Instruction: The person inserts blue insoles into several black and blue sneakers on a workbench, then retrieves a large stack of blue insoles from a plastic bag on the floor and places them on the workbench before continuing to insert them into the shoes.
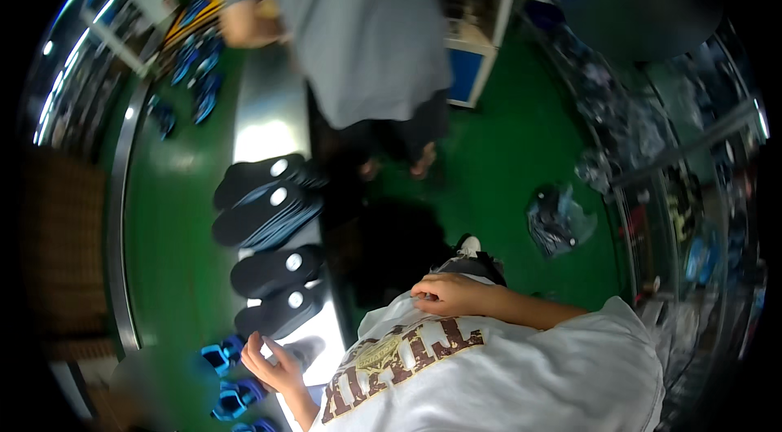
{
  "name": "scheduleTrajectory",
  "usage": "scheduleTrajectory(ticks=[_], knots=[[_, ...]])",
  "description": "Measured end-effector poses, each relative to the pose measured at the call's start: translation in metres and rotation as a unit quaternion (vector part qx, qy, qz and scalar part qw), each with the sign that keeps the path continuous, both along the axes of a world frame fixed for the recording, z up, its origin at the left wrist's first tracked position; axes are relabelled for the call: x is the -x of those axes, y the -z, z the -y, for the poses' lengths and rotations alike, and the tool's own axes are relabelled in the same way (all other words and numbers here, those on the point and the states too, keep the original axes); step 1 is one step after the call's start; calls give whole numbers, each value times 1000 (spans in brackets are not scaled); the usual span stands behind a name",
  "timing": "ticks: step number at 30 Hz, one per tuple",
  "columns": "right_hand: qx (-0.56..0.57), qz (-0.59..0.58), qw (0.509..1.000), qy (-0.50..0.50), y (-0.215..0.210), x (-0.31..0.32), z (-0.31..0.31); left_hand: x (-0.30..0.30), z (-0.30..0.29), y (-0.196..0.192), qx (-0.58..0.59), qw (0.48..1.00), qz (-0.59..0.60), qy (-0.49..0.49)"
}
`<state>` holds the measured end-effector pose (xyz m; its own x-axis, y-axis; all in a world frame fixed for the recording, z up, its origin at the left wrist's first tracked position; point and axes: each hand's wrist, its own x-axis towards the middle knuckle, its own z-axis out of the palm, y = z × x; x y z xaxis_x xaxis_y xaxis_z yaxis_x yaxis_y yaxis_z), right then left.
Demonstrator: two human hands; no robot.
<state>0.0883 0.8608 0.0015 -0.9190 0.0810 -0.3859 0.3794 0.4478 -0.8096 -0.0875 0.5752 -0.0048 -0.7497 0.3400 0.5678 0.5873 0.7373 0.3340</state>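
My left hand (pixel 273 363) is beside the metal bench's near end, fingers stretched out and nothing visible in them. Just beyond its fingertips lies a black insole (pixel 281 312) with a round white spot, and another black insole (pixel 275 271) lies farther along. Past these, a stack of insoles (pixel 265 218) shows bluish edges, with a further black pile (pixel 254 179) behind it. My right hand (pixel 452 293) rests against the front of my white shirt (pixel 521 367). Its fingers are curled in, and whatever they may hold is hidden.
Several blue shoes (pixel 236 399) stand left of the metal bench (pixel 273 135), on a green surface (pixel 167 212). A person in grey (pixel 366 33) stands ahead, right of the bench. A plastic bag (pixel 558 220) with dark contents lies on the green floor. Shelving (pixel 676 163) lines the right.
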Motion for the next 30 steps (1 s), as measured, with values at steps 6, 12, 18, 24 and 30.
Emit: scheduleTrajectory(ticks=[6,12,18,24,30], knots=[[13,41,977,208,14,-124,-88,-30,-202,-27,-1,955,59,289],[-111,170,902,381,75,-267,-157,-164,-431,-28,134,756,111,630],[-48,220,830,510,111,-336,-170,-262,-552,29,409,505,165,742],[61,174,714,676,140,-354,-204,-330,-647,108,441,405,219,771],[202,104,540,811,193,-371,-288,-392,-793,236,419,381,300,768]])
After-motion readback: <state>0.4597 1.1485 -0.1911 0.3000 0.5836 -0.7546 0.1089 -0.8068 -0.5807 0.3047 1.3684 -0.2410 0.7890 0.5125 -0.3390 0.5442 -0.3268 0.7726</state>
